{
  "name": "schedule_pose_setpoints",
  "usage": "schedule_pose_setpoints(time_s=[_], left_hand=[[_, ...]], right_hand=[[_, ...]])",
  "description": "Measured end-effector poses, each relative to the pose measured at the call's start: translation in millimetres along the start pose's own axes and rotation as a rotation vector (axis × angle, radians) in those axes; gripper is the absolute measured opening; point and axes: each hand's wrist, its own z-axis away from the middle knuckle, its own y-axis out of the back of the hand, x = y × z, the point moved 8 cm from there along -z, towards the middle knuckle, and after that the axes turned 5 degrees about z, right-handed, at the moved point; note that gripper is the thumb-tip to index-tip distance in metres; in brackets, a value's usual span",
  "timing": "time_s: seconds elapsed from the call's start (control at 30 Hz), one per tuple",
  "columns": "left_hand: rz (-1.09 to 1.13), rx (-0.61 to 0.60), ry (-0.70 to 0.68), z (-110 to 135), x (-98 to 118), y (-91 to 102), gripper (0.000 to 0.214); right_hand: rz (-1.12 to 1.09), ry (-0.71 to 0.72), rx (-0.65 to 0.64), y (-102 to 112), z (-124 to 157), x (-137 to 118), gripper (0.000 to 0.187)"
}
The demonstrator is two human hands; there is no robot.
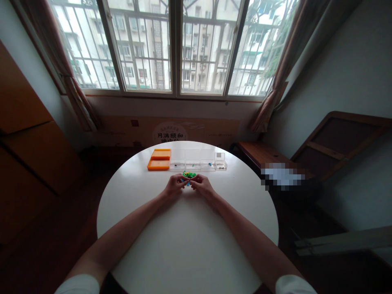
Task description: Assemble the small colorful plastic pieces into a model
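Note:
Near the middle of the round white table, the fingertips of my left hand and my right hand meet in a pinch. Small bits of blue show between and under the fingers. What exactly the fingertips grip is too small and too covered to name. Just beyond them lies a little cluster of bright green and yellow pieces, touching or very close to the fingers. Behind it stands a row of clear plastic compartment boxes with raised lids, a few tiny pieces inside. An orange open case adjoins their left end.
The white table has a round edge. Beyond it are a printed cardboard panel and a barred window. On the right are a wooden bench and a leaning wooden frame; on the left, a wooden cabinet.

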Motion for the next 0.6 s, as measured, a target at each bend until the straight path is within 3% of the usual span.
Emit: schedule_pose_setpoints(time_s=[0.6], left_hand=[[-0.005,-0.028,-0.003,0.3,0.0,-1.3,0.031]], right_hand=[[0.003,0.011,-0.004,-0.1,-0.6,2.8,0.032]])
